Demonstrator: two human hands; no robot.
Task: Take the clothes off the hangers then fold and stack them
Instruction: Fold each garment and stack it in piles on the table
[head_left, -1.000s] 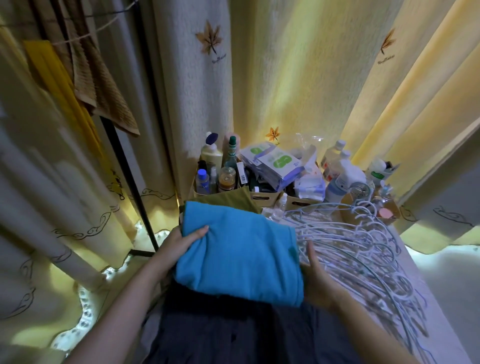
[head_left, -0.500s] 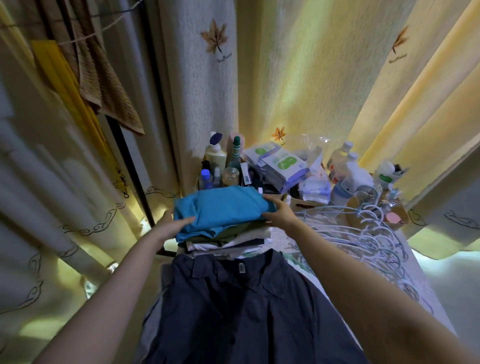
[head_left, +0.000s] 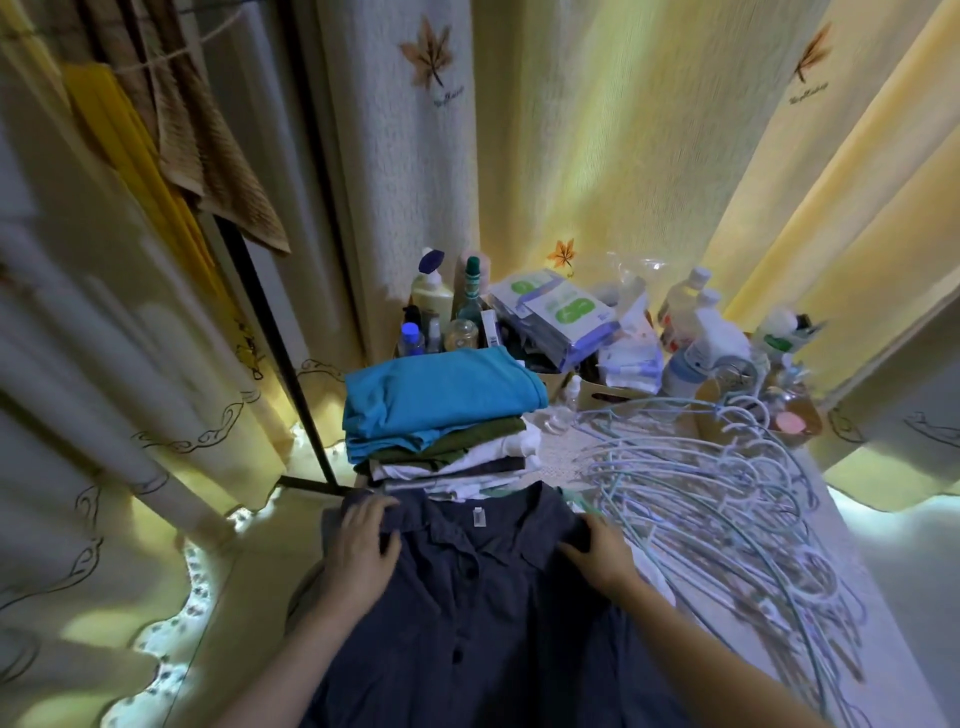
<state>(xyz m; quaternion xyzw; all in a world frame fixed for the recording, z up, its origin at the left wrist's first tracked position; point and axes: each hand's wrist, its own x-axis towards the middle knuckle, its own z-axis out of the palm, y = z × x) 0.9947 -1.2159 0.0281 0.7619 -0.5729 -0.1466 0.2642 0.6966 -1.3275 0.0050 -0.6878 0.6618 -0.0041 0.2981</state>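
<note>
A navy button-up shirt (head_left: 467, 623) is lying face up at the near edge of the counter (head_left: 566, 452), collar pointing far, and it is taking up most of the near view. By my reading, the person is starting to fold this shirt: it is being spread and smoothed, and no fold is showing yet. I cannot tell whether a hanger is sitting inside it.

A tangle of pale empty hangers (head_left: 727, 493) is sprawling across the right side. Just beyond the collar, the stack of folded clothes (head_left: 452, 457) is standing with a teal shirt (head_left: 436, 395) on top.

The left hand (head_left: 363, 545) is pressing on the shirt's left shoulder with its fingers flat and spread. The right hand (head_left: 600, 556) is resting on the right shoulder, its fingers relaxed and gripping nothing.

The next move is probably calling for the sides and sleeves to be turned inward evenly before the shirt goes onto the stack.

The far curtain (head_left: 415, 156) is showing a maple leaf above script too small to read. A white packet (head_left: 561, 317) is carrying a green mark, illegible. The shirt's white neck tag (head_left: 478, 518) is unreadable.
</note>
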